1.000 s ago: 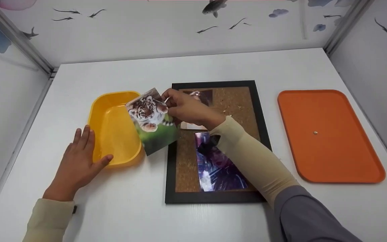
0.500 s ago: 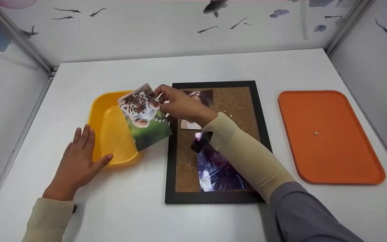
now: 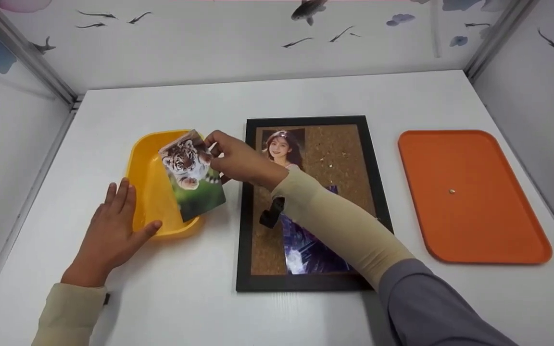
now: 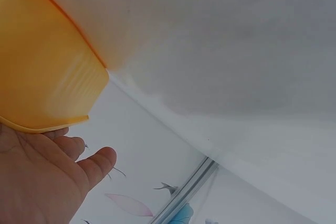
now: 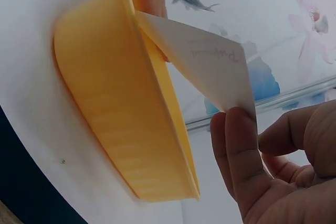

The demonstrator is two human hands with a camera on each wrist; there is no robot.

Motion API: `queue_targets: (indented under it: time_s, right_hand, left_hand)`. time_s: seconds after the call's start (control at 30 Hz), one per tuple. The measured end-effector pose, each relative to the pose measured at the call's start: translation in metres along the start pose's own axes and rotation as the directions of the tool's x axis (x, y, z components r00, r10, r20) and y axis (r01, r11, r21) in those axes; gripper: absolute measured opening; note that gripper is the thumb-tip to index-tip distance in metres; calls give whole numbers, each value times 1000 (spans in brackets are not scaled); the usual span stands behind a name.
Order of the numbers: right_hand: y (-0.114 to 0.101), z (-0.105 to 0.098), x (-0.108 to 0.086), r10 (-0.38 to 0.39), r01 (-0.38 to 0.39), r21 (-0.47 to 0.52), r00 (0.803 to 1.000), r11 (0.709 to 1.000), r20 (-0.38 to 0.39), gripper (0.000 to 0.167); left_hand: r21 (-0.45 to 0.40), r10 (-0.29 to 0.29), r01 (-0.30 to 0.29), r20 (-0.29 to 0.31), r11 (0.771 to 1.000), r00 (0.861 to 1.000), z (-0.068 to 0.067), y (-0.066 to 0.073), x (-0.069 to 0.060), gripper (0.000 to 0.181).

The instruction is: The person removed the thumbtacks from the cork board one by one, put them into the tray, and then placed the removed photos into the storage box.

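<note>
Tiger photo farther over bin, edge pinched in right fingers, left fingers straight

Head view's from up high, looking forward and down over the white rectangular desk. Both wrist views are low and pretty close, facing the outside of the yellow rounded plastic basin, left one upside down, right one sideways. All three share that basin.

Faint lettering, too blurry for a sure reading, on the tiger photo's white back.
</note>
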State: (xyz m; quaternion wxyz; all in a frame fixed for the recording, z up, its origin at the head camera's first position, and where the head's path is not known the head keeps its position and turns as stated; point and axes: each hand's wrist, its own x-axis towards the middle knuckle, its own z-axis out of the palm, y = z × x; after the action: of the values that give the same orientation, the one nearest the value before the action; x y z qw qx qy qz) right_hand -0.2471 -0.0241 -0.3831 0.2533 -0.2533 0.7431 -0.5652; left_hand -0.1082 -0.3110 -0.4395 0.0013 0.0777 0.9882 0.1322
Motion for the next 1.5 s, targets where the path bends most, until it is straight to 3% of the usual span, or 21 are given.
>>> queue_targets:
  time_s: [0.57, 0.87, 1.27, 1.5]
  right_hand:
    - [6, 35, 10, 9, -9, 1, 998, 1000, -63, 27]
    - [3, 46, 16, 28, -31, -48, 999, 998, -43, 26]
    - [5, 57, 31, 98, -95, 74, 994, 993, -41, 30]
    - [5, 65, 36, 110, -108, 58, 993, 993, -45, 29]
  left_hand:
    - [5, -13, 13, 16, 1000, 1000, -2, 2, 0, 100]
    - [0, -24, 24, 28, 1000, 999, -2, 3, 1, 100]
    - [4, -23, 23, 31, 1000, 999, -2, 1, 2, 101]
    - [8, -25, 25, 23, 1000, 999, -3, 3, 2, 100]
